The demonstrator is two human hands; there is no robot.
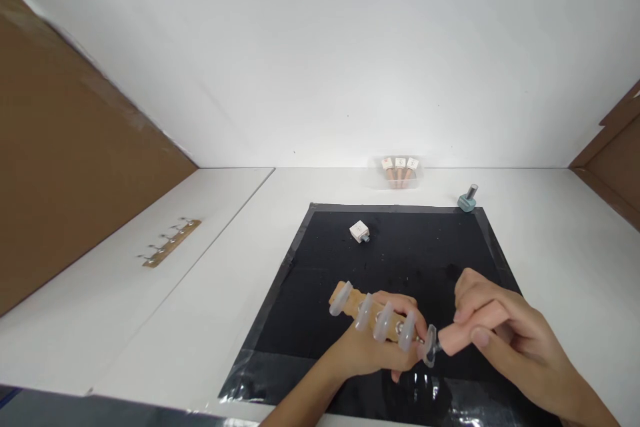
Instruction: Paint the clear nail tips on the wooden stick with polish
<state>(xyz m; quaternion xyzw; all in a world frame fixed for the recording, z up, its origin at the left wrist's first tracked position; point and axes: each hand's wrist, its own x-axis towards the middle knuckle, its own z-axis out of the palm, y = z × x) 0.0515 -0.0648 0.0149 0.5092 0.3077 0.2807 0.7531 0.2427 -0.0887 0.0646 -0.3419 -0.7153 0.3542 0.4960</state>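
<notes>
From my distant seat I take the mat (320,240) as a clock, with 12 at the far side. Near its centre, the left hand (373,352) is closed around the wooden stand (353,302), which points its near end to 4 o'clock. Four clear nails (364,312) sit along the stand, and the end nail (429,345) is at that near end. At 4 o'clock, the right hand (525,337) pinches the pink cap (459,337) between thumb and fingers. The hands are a little apart, and the brush (438,347) bridges them; it seems to touch the end nail, but its tip is partly hidden.

I judge that the step in hand is coating this end nail. The next move calls for a light, even stroke, with the left hand firm, so that the nail does not turn.

The white bottle (359,231) is at 11 o'clock on the mat, without cap. Beyond the mat, the clear box (380,181) with three bottles (400,163) is at 12, and the teal bottle (467,203) is at 1, by the mat's corner. Another stand (173,245) lies well apart, between 9 and 10.
</notes>
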